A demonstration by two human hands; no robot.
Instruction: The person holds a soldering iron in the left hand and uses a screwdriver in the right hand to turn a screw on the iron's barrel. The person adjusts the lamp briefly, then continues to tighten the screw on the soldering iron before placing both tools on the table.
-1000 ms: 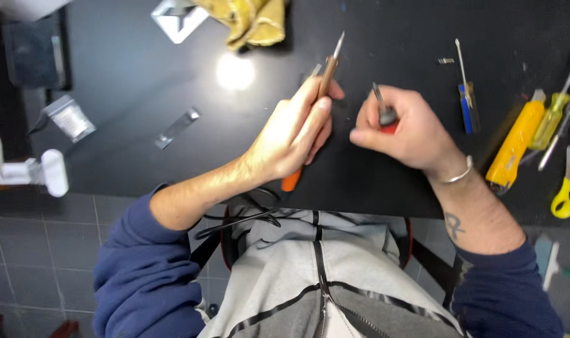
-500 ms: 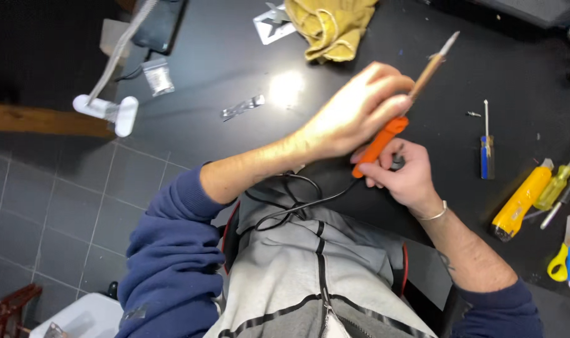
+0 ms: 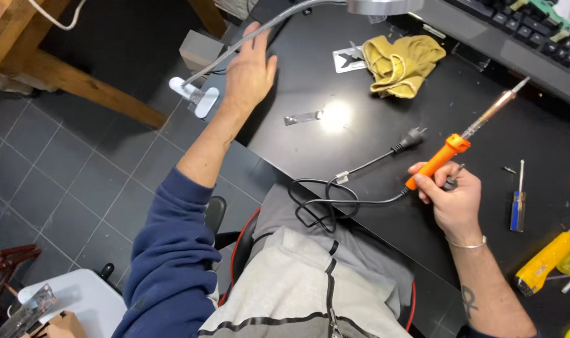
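Head view: an orange-handled soldering iron [image 3: 463, 142] is gripped by the right hand [image 3: 451, 195], fingers closed round the handle. Its long axis is tilted up and away to the right, tip towards the keyboard [image 3: 516, 31]. The left hand [image 3: 250, 69] is held open, fingers spread, well apart at the desk's far left, beside the gooseneck lamp arm [image 3: 260, 31]. The unplugged plug [image 3: 413, 138] is nearer the right hand.

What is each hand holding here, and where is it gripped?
The right hand grips a soldering iron by its orange handle. The left hand holds nothing, reaching toward the lamp's neck.
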